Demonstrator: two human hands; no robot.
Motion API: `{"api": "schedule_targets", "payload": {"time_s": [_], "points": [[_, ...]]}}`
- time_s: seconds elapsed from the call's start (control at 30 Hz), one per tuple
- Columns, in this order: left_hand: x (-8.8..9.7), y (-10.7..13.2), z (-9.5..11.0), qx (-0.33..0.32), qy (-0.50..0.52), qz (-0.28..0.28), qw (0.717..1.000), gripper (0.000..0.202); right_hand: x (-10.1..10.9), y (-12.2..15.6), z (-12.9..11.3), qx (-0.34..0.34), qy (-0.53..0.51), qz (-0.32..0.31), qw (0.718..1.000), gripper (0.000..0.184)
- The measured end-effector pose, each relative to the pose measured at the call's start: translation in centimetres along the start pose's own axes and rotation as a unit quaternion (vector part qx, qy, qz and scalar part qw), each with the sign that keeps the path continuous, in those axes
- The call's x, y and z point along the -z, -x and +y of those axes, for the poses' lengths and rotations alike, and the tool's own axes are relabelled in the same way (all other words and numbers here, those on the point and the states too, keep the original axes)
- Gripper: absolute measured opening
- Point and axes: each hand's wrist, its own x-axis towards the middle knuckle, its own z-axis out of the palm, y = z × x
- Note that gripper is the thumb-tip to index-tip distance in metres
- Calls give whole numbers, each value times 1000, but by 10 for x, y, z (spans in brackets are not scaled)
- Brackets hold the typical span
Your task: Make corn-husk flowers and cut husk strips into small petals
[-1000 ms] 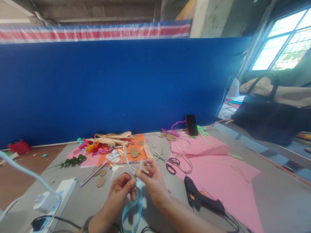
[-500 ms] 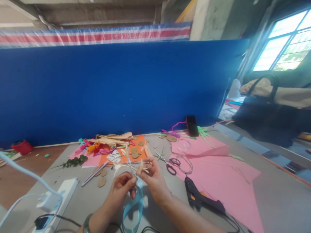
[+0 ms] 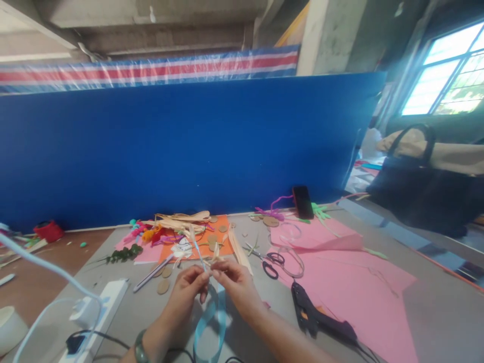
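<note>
The left hand (image 3: 188, 288) pinches a thin stick (image 3: 198, 249), the right hand (image 3: 238, 285) pale strips (image 3: 216, 251); blue ribbon (image 3: 222, 311) loops at six o'clock.

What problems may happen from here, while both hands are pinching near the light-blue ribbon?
The light-blue ribbon hangs in a loose loop below the left hand and right hand, so it might twist or snag.
The black glue gun lies at the edge of the pink paper; if hot, which the picture cannot show, it could mark the paper or burn the nearby right arm.

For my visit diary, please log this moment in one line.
left grip: pale stem | right grip: cream strip | blue ribbon: looped below
</note>
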Motion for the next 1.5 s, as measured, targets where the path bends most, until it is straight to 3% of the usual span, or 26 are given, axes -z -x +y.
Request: {"api": "schedule_targets", "payload": {"time_s": [0.17, 0.67, 0.87, 1.07, 1.37, 1.5], "points": [[-7, 3, 4, 3, -45, -33, 998, 38, 1, 0, -7, 37, 55, -22, 998, 28], [-2, 5, 1, -5, -94, -70, 993, 37, -1, 2, 0, 93, 104, 31, 990, 23], [1, 6, -1, -49, -101, -57, 992, 29, 0, 9, -12, 151, 151, 7, 977, 15], [8, 4, -1, -77, -112, -42, 990, 36, 0, 12, -14, 197, 170, -2, 965, 9], [9, 1, -11, -37, -42, 44, 997, 29, -2, 14, 1, 153, 164, 30, 974, 10], [7, 2, -5, -31, -28, 40, 998, 29, -3, 13, 5, 132, 174, 28, 976, 10]]}}
